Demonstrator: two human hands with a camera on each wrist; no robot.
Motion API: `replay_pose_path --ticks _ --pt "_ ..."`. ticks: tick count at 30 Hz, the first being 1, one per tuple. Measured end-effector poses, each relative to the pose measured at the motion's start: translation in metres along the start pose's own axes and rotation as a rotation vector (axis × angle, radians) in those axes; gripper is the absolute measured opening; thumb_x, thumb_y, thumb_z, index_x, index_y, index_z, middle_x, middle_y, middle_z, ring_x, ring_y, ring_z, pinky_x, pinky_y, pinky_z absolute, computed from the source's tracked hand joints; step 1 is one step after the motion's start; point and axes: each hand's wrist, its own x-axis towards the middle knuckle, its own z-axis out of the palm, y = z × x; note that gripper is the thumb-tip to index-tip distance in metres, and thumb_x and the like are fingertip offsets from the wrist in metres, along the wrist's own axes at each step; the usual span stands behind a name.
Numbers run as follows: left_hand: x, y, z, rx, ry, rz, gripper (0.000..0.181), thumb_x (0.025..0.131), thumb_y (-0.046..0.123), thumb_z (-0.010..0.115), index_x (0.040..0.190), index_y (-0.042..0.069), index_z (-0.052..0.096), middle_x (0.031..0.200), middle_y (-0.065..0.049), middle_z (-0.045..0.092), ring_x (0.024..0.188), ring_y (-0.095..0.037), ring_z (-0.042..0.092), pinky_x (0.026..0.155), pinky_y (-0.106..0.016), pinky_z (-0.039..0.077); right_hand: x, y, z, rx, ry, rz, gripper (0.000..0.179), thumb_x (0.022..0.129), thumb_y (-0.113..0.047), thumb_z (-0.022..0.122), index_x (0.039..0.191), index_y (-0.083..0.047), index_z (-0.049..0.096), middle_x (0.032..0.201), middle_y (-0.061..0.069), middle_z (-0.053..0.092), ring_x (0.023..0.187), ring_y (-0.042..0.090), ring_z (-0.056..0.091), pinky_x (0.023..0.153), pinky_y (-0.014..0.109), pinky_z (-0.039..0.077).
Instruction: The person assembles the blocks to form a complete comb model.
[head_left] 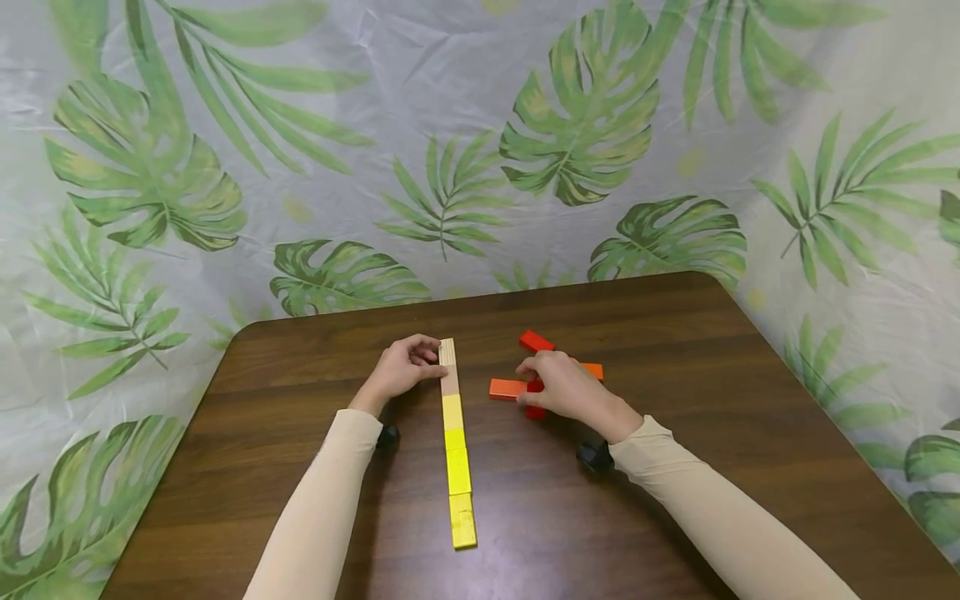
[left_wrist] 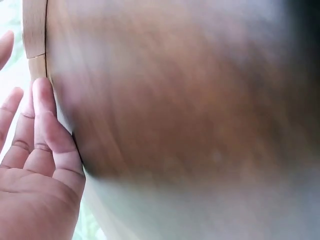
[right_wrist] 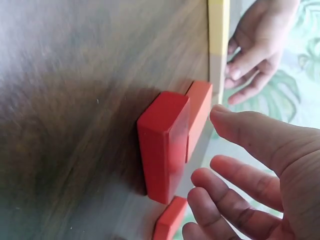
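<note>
A straight row of wooden blocks runs lengthwise along the table: yellow blocks [head_left: 458, 471] nearest me, then a paler yellow block [head_left: 452, 412], a beige one and a plain wood block [head_left: 447, 352] at the far end. My left hand [head_left: 402, 367] lies at the left side of that far end, thumb tip against the row, fingers loosely bent. My right hand [head_left: 566, 387] is over a loose group of red and orange blocks, its fingers and thumb apart. In the right wrist view, a red block [right_wrist: 165, 145] stands before that hand, beside an orange block [right_wrist: 200, 110].
Another red block [head_left: 537, 341] lies beyond my right hand, and an orange block [head_left: 592, 371] shows partly behind it. The dark wooden table [head_left: 675, 333] ends at the back against a leaf-patterned cloth [head_left: 465, 108]. Dark wrist cameras sit under both wrists.
</note>
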Motion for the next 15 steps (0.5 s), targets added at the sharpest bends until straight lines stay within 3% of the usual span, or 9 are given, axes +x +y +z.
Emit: replay_pose_path --ticks 15 --pt "0.001 0.004 0.003 -0.094 0.0 -0.043 0.047 0.094 0.02 0.085 0.137 0.009 0.068 0.112 -0.012 0.069 0.098 -0.022 0.061 0.082 -0.03 0.049 0.021 0.01 0.005 -0.001 -0.087 0.026 0.042 0.093 -0.028 0.087 0.128 -0.006 0.076 0.121 0.009 0.078 0.113 0.026 0.072 0.102 0.045 0.06"
